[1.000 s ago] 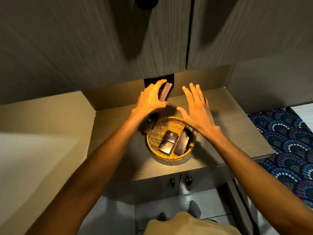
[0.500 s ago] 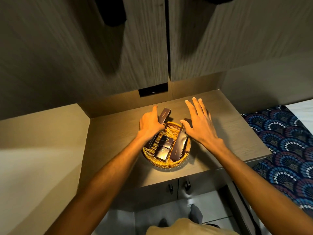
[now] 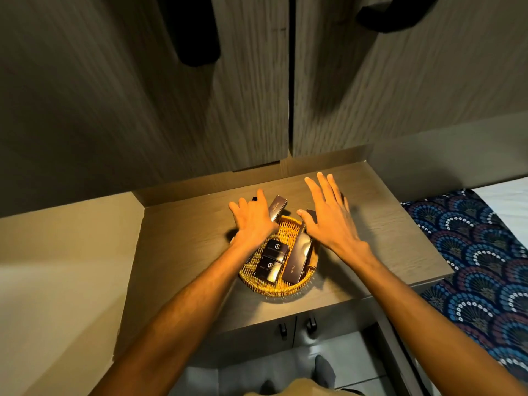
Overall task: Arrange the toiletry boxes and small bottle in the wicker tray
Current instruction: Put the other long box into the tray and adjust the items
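Note:
A round wicker tray (image 3: 275, 291) sits on the wooden shelf (image 3: 183, 252). In it lie two small dark boxes (image 3: 276, 250) (image 3: 268, 270) side by side and a long dark box marked Comb (image 3: 297, 261). Another long box (image 3: 277, 207) leans on the tray's far rim. My left hand (image 3: 253, 222) rests palm down over the tray's far left edge, just left of that box, fingers apart. A small black thing (image 3: 254, 198) shows between its fingers. My right hand (image 3: 328, 221) hovers flat and spread over the tray's far right side, thumb beside a dark box end (image 3: 312, 216).
Closed cupboard doors (image 3: 228, 95) with dark handles hang low above the shelf's back. A side wall (image 3: 57, 267) bounds the shelf on the left. Below the shelf's front edge are two small door knobs (image 3: 297, 327). A blue patterned fabric (image 3: 480, 252) lies to the right.
My left hand has brought the long box down from the back of the shelf onto the tray's far rim and its fingers have spread. My right hand stays spread near the tray.

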Tool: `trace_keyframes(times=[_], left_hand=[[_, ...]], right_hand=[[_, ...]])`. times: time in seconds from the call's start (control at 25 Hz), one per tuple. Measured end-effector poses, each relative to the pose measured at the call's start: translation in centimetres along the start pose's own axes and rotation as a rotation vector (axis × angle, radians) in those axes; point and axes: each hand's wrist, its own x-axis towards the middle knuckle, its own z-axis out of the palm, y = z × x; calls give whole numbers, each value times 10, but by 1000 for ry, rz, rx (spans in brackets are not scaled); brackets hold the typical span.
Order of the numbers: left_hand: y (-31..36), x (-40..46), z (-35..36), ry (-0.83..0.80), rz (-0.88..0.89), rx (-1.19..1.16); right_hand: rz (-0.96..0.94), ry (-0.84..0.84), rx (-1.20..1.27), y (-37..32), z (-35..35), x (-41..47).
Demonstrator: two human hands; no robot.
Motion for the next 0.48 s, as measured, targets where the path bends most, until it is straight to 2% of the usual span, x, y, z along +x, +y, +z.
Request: trace_keyframes(times=[0.32,0.48], left_hand=[[-6,6,-1,-45,-97,-70],[-11,3,10,-40,-79,-31]], right_hand=[[-4,3,13,-5,0,1],[0,-6,13,-4,2,2]])
